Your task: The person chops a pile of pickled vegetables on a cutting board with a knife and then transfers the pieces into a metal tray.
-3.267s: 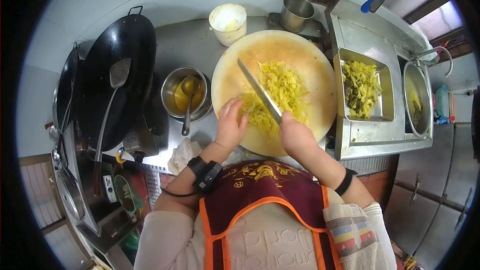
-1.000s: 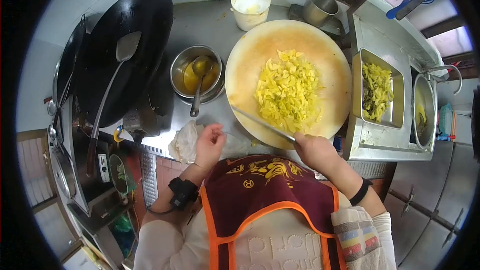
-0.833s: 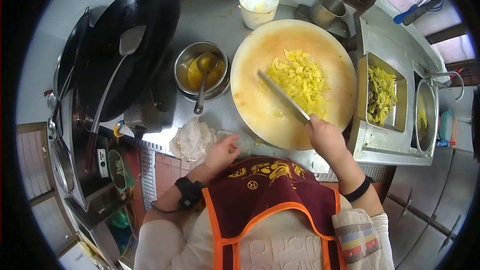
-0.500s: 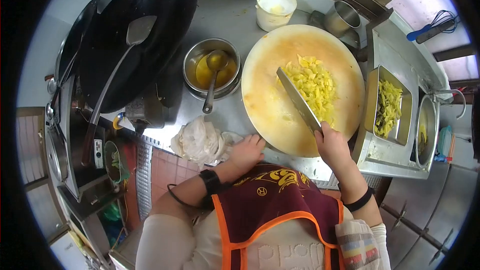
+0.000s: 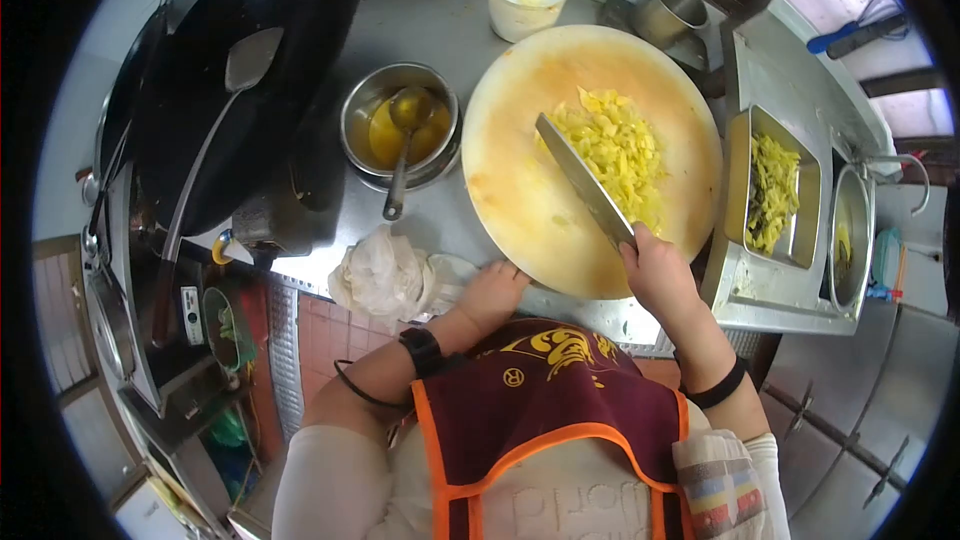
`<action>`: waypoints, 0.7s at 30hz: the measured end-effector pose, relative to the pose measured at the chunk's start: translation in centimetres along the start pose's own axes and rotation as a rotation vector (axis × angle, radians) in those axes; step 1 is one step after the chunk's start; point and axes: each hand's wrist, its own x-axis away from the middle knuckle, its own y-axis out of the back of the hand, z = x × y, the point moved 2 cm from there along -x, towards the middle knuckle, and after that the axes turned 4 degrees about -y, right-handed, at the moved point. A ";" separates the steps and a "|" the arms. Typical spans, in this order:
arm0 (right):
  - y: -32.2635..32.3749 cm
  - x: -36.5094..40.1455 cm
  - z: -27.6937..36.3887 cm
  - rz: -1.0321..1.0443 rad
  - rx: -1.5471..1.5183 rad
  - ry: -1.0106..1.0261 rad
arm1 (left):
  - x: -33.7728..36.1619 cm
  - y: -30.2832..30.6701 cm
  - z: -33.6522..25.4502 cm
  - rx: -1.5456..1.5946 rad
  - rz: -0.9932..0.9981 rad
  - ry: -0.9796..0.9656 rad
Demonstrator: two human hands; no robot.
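My right hand (image 5: 661, 271) is closed around the handle of a broad-bladed kitchen knife (image 5: 588, 183). Its blade lies slantwise over a round cutting board (image 5: 510, 225), along the left side of a heap of chopped yellow-green vegetable (image 5: 617, 152). The fingers hide most of the handle. My left hand (image 5: 497, 292) rests on the counter edge, its fingertips at the board's near left rim, with nothing visible in it. Just left of that hand sits a crumpled clear plastic bag (image 5: 380, 275).
Left of the board stands a metal pot (image 5: 352, 130) with yellow liquid and a ladle (image 5: 400, 172). A black wok (image 5: 300, 30) with a spatula (image 5: 250, 58) is farther left. A white tub (image 5: 528, 12) stands behind; a metal tray (image 5: 738, 175) of cut vegetable is at right.
The whole view has shifted slightly, so everything sits a little higher and farther left. The knife keeps its place beside the heap, and both hands stay about where they were on the board and counter.
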 end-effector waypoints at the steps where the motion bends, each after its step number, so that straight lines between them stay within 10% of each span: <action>1: -0.1 -0.1 -0.1 0.001 -0.005 0.014 | 0.0 0.1 0.0 0.034 -0.019 0.014; 6: 0.1 0.1 -0.2 0.002 -0.028 0.035 | 1.1 0.3 0.4 0.070 -0.086 -0.167; 14: 2.5 1.3 -0.1 -0.100 -0.154 -0.009 | -1.0 7.7 -0.4 0.796 -0.609 0.430; 21: -0.6 -0.5 -0.5 0.044 0.001 -0.145 | -8.3 9.1 0.5 0.828 -0.407 0.330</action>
